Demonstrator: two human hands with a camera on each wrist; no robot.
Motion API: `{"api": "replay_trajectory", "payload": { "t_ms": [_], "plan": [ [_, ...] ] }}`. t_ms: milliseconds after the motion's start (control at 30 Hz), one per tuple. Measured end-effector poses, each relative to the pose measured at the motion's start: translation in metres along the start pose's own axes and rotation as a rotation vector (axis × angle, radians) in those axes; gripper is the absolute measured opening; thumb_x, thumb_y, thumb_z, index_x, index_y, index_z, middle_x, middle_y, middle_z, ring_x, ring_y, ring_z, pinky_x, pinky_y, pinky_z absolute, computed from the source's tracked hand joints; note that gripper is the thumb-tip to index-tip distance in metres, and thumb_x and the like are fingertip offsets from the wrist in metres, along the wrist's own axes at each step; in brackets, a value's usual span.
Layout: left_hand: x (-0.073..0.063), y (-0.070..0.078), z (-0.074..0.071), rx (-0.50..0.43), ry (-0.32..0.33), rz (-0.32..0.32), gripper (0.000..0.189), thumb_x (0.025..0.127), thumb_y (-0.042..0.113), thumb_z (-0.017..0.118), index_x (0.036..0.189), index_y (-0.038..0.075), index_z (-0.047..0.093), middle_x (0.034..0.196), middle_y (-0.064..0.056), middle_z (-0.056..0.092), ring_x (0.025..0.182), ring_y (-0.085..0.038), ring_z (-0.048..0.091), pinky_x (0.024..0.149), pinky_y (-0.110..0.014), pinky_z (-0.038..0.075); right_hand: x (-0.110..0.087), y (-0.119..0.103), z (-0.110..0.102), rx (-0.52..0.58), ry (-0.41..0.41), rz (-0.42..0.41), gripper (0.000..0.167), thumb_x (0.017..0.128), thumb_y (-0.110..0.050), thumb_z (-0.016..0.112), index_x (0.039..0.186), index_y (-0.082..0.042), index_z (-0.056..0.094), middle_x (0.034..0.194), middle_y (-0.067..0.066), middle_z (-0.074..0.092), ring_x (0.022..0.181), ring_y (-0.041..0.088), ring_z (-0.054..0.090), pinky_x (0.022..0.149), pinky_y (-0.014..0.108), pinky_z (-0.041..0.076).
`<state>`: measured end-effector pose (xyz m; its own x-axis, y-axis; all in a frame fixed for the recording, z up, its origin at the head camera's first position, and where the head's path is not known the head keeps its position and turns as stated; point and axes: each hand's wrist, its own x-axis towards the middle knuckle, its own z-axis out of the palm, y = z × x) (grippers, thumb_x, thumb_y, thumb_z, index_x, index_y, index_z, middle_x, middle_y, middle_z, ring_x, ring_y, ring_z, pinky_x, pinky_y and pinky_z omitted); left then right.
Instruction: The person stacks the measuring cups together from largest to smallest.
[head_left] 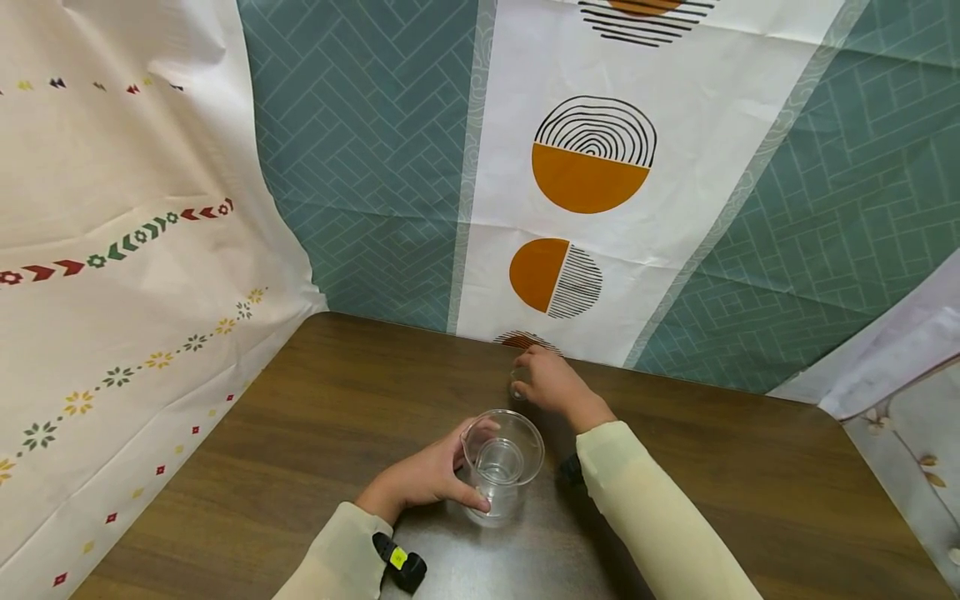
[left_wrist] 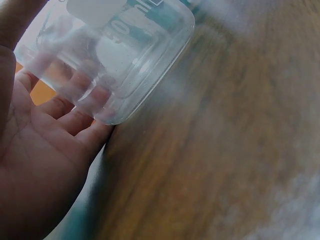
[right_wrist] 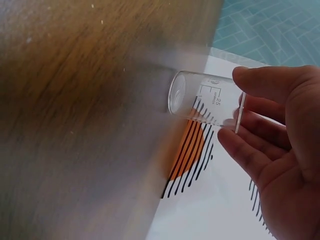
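Observation:
My left hand (head_left: 431,477) grips a large clear beaker (head_left: 531,467) from its left side, fingers behind and thumb in front. In the head view a smaller round glass rim (head_left: 500,461) shows inside this beaker. Part of a white volume marking is readable on the beaker wall (left_wrist: 120,35) in the left wrist view, with the fingers seen through it. Farther back, my right hand (head_left: 551,382) holds a small clear beaker (right_wrist: 205,100) marked 25 by its rim, between thumb and fingers. Its base is close to the tabletop; whether it touches I cannot tell.
The brown wooden table (head_left: 360,375) spreads beneath both hands. Behind it hangs a teal and white patterned cloth (head_left: 375,167), just beyond the right hand. A cream printed cloth (head_left: 135,333) borders the left side, and a pale floral one (head_left: 907,450) the right.

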<state>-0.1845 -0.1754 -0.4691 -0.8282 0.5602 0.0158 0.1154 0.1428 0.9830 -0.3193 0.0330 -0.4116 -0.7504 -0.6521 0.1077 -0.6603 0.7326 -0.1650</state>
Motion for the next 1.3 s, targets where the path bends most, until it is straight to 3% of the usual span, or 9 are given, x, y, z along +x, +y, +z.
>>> {"api": "replay_trajectory", "payload": {
  "t_ms": [467,967,1067,1300],
  "plan": [
    [0.0,-0.001,0.001,0.003,-0.01,0.008,0.092,0.07,0.017,0.087,0.142,0.026,0.03,0.144,-0.001,0.041,0.135,-0.017,0.039,0.111,-0.029,0.033,-0.013,-0.002,-0.015,0.005,0.048,-0.03,0.034,0.089,-0.021,0.071,0.117,-0.003,0.066,0.114,0.011,0.063,0.103,0.027,0.061,0.094,0.042,0.049],
    [0.001,-0.001,0.0,0.017,-0.005,-0.005,0.09,0.071,0.018,0.087,0.141,0.028,0.031,0.144,0.0,0.041,0.136,-0.019,0.037,0.115,-0.046,0.028,-0.031,-0.015,-0.039,0.023,0.124,-0.065,0.035,0.088,-0.02,0.071,0.119,-0.005,0.065,0.117,0.011,0.062,0.104,0.026,0.062,0.094,0.042,0.049],
    [0.001,0.0,0.0,0.022,-0.007,0.0,0.09,0.071,0.018,0.087,0.141,0.026,0.031,0.144,-0.002,0.041,0.137,-0.02,0.037,0.114,-0.042,0.03,-0.036,-0.019,-0.045,0.024,0.137,-0.078,0.036,0.088,-0.02,0.072,0.119,-0.005,0.065,0.118,0.011,0.062,0.104,0.026,0.062,0.094,0.041,0.05],
    [0.001,-0.001,-0.001,0.023,-0.005,0.024,0.093,0.071,0.017,0.087,0.144,0.02,0.029,0.147,-0.003,0.039,0.139,-0.023,0.035,0.108,-0.019,0.033,-0.048,-0.031,-0.061,0.018,0.175,-0.115,0.037,0.087,-0.021,0.073,0.12,-0.005,0.065,0.117,0.009,0.062,0.102,0.024,0.063,0.091,0.04,0.051]
  ]
}}
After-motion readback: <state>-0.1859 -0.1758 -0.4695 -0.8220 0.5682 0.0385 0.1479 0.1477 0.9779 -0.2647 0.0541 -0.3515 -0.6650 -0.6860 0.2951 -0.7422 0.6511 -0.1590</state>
